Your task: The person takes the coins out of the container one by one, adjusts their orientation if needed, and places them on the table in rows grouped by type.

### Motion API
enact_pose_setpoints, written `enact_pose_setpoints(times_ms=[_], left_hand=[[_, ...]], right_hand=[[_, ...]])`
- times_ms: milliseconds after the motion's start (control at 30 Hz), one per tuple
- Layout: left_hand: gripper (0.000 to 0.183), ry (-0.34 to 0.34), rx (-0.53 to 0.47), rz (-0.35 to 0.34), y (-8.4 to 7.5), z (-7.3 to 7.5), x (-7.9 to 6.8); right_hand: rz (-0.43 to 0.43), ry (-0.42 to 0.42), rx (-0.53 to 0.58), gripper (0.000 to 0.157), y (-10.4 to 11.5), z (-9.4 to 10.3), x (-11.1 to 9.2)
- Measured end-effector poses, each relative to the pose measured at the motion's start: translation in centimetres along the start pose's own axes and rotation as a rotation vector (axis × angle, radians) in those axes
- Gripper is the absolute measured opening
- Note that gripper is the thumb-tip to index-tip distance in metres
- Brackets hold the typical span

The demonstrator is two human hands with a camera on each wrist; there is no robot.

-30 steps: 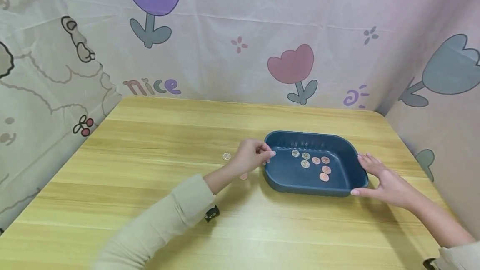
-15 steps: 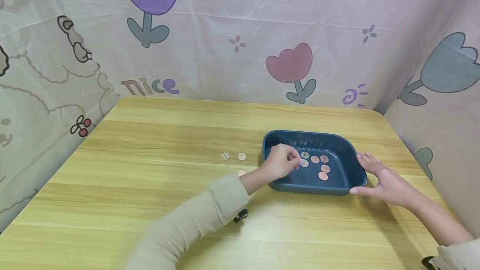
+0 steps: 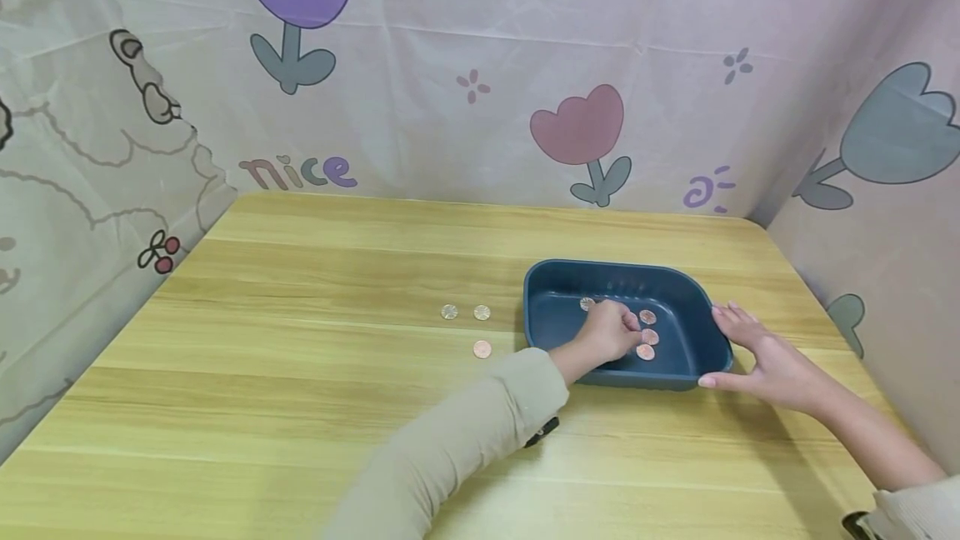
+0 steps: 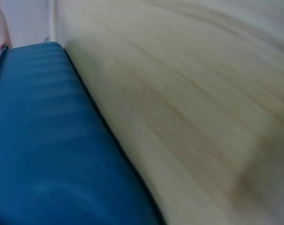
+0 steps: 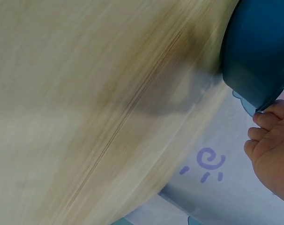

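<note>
My left hand (image 3: 606, 332) reaches down into a dark blue rectangular tray (image 3: 555, 333). Its thumb and fingertips come together beside a copper-coloured coin (image 3: 650, 337); I cannot tell whether they pinch a coin. More copper coins and a silvery coin (image 3: 587, 304) lie on the tray floor, some hidden behind the hand. My right hand (image 3: 776, 369) holds the tray's right end, fingers on the side and thumb at the front rim. In the right wrist view that hand (image 5: 273, 154) has its fingertips at the rim. The left wrist view shows the tray's long outer wall (image 4: 43, 131).
Two silvery coins (image 3: 482, 312) and a copper coin (image 3: 482, 349) lie on the wooden table (image 3: 300, 373) left of the tray. A printed curtain (image 3: 435, 107) rises behind the table and along both sides.
My left hand has moved right, from the tray's left edge to its right half. The coins on the table beneath it have come fully into view. My right hand keeps its place.
</note>
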State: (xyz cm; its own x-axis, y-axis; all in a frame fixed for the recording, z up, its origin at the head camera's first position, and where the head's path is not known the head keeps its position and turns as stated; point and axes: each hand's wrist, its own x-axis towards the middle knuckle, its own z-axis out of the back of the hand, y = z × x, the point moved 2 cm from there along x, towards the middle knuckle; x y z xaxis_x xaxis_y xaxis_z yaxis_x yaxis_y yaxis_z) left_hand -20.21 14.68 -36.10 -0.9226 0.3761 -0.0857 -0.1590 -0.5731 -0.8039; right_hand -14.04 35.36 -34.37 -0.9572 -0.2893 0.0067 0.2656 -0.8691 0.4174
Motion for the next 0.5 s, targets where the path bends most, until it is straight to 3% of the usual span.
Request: enact_pose_setpoints(times_ms=[200,400,500], left_hand=[[0.017,0.043,0.173,0.021,-0.8,-1.1,0.4],[0.030,0.060,0.332,0.099,-1.1,-1.7,0.9],[0.024,0.062,0.389,0.112,-1.1,-1.9,1.2]], right_hand=[[0.019,-0.011,0.008,0.100,-0.1,-0.1,0.0],[0.018,-0.009,0.012,0.101,-0.2,-0.1,0.0],[0.023,-0.016,0.024,0.101,-0.2,-0.2,0.0]])
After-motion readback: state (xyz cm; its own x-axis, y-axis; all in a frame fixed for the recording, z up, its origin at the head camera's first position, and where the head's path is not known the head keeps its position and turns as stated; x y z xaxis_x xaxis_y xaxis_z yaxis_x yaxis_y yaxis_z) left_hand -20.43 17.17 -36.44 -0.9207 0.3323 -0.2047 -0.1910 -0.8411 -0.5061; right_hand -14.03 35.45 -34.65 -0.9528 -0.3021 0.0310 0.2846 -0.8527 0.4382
